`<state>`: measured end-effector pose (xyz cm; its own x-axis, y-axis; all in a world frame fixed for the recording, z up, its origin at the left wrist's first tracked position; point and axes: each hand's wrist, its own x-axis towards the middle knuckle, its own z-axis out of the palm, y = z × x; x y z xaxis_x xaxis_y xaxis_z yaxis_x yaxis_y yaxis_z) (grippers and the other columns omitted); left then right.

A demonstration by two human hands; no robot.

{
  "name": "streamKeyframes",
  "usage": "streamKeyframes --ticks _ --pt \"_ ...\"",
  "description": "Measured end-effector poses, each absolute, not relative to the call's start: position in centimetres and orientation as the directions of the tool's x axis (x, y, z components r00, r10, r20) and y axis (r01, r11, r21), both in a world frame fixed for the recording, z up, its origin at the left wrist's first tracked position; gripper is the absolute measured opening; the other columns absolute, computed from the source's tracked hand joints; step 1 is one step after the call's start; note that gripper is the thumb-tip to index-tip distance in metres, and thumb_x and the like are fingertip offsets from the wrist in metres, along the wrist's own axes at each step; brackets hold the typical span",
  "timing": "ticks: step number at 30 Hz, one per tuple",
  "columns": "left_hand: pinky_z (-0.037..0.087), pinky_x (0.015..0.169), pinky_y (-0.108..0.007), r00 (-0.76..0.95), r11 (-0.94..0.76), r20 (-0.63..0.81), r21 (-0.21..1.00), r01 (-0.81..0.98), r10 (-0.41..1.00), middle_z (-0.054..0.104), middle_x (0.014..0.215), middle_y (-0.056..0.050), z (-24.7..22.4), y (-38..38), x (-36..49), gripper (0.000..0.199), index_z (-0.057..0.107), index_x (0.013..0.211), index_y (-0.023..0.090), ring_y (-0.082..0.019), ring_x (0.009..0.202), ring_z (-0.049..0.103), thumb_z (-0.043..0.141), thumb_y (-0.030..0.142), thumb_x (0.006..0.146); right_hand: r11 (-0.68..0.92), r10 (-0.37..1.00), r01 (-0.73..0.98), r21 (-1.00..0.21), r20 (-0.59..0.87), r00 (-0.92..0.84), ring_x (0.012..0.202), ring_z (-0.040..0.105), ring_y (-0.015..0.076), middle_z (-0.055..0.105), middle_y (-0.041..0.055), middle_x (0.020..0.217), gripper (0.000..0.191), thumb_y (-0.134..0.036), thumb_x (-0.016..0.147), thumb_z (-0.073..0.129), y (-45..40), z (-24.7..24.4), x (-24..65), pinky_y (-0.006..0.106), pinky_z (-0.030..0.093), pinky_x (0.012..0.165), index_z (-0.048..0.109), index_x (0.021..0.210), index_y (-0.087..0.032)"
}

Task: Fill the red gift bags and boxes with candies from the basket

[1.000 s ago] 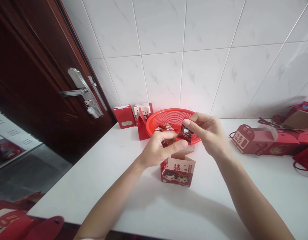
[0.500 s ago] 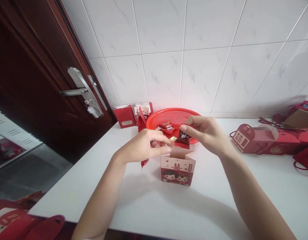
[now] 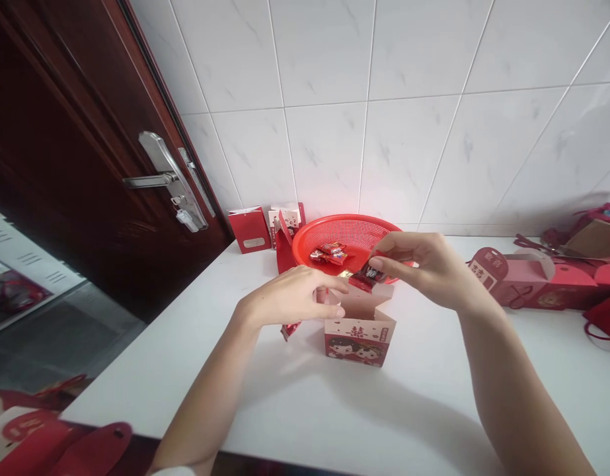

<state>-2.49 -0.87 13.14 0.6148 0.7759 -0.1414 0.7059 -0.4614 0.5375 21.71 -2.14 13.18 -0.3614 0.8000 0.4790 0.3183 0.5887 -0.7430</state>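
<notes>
My right hand pinches a dark red wrapped sweet between thumb and fingers, just above the open top of a printed paper gift box. The box shows a red double-happiness sign and a cartoon couple. My left hand reaches to the box's left flap, and I cannot tell whether it grips it. A small red packet sits just below that hand. A red plastic mesh basket behind holds a few wrapped sweets.
The hands work over a white table, with a tiled wall behind. A dark wooden door with a metal lever handle stands at left. Small red boxes stand at the back, and folded red gift boxes lie at right.
My left hand has drawn back leftward from above the box, uncovering the small red packet. My right hand keeps the dark sweet pinched above the box.
</notes>
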Motion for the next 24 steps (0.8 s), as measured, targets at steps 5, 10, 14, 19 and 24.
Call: streamKeyframes --ticks 5,10,14,19,24 --pt "0.048 0.088 -0.031 0.623 -0.491 -0.141 0.493 0.718 0.770 0.072 0.117 -0.003 13.4 -0.9 -2.8 0.050 0.071 0.128 0.032 -0.025 0.111 0.064 0.072 0.055 0.083 0.583 0.812 0.293 -0.758 0.548 -0.199 0.071 0.071 0.0166 0.076 0.0051 0.079 0.016 -0.033 0.088 0.076 -2.7 14.1 23.5 0.027 0.058 0.065 0.074 0.083 -0.018" --pt "0.048 0.090 -0.032 0.643 -0.513 -0.136 0.489 0.705 0.754 0.068 0.118 -0.004 12.8 -0.5 -2.5 0.051 0.071 0.129 0.034 -0.026 0.112 0.063 0.072 0.058 0.084 0.577 0.815 0.276 -0.769 0.563 -0.135 0.069 0.070 0.0150 0.075 0.0032 0.076 0.013 -0.031 0.084 0.080 -3.1 14.4 24.2 0.025 0.058 0.063 0.075 0.081 -0.019" --pt "0.049 0.088 -0.032 0.652 -0.514 -0.135 0.506 0.693 0.746 0.069 0.120 -0.003 12.7 -0.5 -2.1 0.049 0.072 0.128 0.033 -0.025 0.108 0.065 0.073 0.056 0.085 0.582 0.813 0.311 -0.751 0.535 -0.230 0.074 0.072 0.0172 0.077 0.0046 0.080 0.013 -0.031 0.087 0.076 -3.1 14.5 23.9 0.028 0.060 0.068 0.075 0.084 -0.018" --pt "0.050 0.085 -0.032 0.692 -0.525 -0.124 0.560 0.640 0.711 0.074 0.117 -0.004 12.6 -0.4 -2.0 0.041 0.073 0.126 0.028 -0.023 0.098 0.068 0.070 0.047 0.089 0.609 0.790 0.361 -0.706 0.499 -0.356 0.078 0.073 0.0173 0.077 0.0042 0.084 0.008 -0.025 0.090 0.072 -3.0 14.5 23.7 0.029 0.059 0.073 0.075 0.086 -0.018" --pt "0.050 0.081 -0.030 0.697 -0.522 -0.121 0.577 0.628 0.707 0.075 0.114 -0.003 12.7 -0.6 -1.8 0.050 0.071 0.129 0.028 -0.023 0.098 0.068 0.079 0.043 0.082 0.606 0.776 0.396 -0.689 0.403 -0.486 0.081 0.072 0.0170 0.077 0.0033 0.090 0.008 -0.021 0.092 0.067 -2.9 14.2 23.6 0.030 0.058 0.076 0.075 0.091 -0.019"
